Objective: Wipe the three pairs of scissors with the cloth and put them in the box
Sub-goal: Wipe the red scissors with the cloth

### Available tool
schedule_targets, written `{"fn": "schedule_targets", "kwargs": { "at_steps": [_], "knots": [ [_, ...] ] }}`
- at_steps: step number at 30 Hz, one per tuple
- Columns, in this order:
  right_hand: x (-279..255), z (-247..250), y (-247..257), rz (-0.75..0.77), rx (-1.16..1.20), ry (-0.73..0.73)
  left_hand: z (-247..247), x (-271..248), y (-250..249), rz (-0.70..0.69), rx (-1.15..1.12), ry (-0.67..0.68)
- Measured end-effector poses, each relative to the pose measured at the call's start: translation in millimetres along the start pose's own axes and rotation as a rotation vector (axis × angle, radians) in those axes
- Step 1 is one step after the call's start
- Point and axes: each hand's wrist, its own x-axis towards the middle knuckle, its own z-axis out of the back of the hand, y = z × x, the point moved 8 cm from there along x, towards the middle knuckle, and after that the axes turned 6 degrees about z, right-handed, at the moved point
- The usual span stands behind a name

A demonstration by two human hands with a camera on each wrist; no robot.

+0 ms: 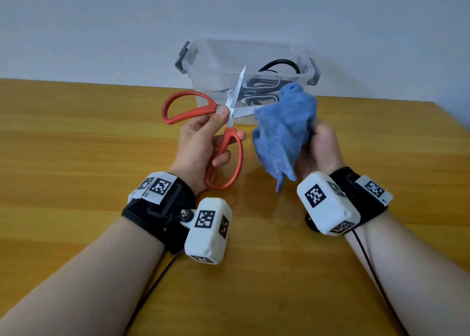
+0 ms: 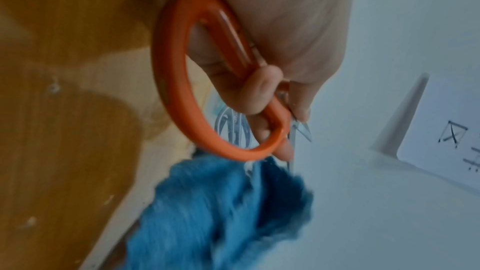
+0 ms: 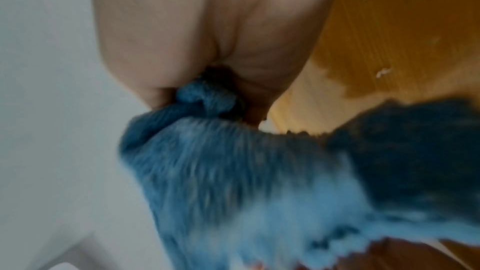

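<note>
My left hand (image 1: 207,142) grips orange-handled scissors (image 1: 223,157) near the pivot, thumb on the joint, blades spread apart and pointing up toward the box. In the left wrist view the orange scissors (image 2: 182,89) loop round my curled fingers (image 2: 257,93). My right hand (image 1: 318,150) holds a crumpled blue cloth (image 1: 284,132) just right of the blades, apart from them. The blue cloth (image 3: 246,182) bunches out of my fist in the right wrist view. A clear plastic box (image 1: 221,63) with grey latches stands behind, with black-handled scissors (image 1: 264,88) inside.
The wooden table (image 1: 76,144) stretches left and right of my hands, ending at a pale wall behind the box. Cables run from both wrist cameras along my forearms. A white card with markings (image 2: 446,130) shows in the left wrist view.
</note>
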Motion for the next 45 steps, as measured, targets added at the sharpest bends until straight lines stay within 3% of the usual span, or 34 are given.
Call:
{"fn": "schedule_targets", "kwargs": {
  "at_steps": [4, 6, 8, 13, 17, 22, 26, 28, 31, 37, 45],
  "knots": [
    [-0.8, -0.5, 7.8, 0.173, -0.154, -0.088, -7.6, -0.4, 1.9, 0.008, -0.023, 0.059],
    [-7.5, -16.6, 2.9, 0.239, -0.289, -0.003, -12.9, -0.6, 3.7, -0.024, 0.023, 0.087],
    [-12.2, -29.2, -3.3, 0.233, -0.349, 0.089, -16.7, -0.6, 4.5, -0.061, 0.057, 0.113],
    [-19.7, -45.0, -1.1, 0.161, -0.195, 0.265, -22.6, -4.9, 1.4, -0.104, 0.063, 0.141],
    [-23.6, -49.5, 3.0, 0.169, -0.205, 0.308, -19.3, -1.7, 2.6, -0.129, 0.054, 0.120],
    [-20.2, -39.5, 7.1, 0.183, -0.151, 0.229, -10.9, 3.3, 5.4, -0.104, 0.035, 0.066],
    [-13.6, -17.9, 10.1, 0.132, 0.035, 0.113, -0.8, 3.4, 1.7, -0.049, -0.022, -0.021],
    [-9.7, -6.9, 11.9, 0.133, 0.083, 0.027, 0.2, 2.2, 0.0, -0.020, -0.072, -0.012],
    [-7.4, -1.8, 17.1, 0.234, -0.043, -0.082, -5.0, 1.2, 0.4, -0.011, -0.095, 0.068],
    [-15.5, -40.6, 3.6, 0.183, -0.086, 0.222, -13.7, 3.3, 10.7, 0.018, 0.012, 0.162],
    [-19.5, -40.6, 11.5, 0.204, -0.043, 0.236, -18.9, 0.9, 8.9, -0.027, 0.062, 0.214]
  ]
}}
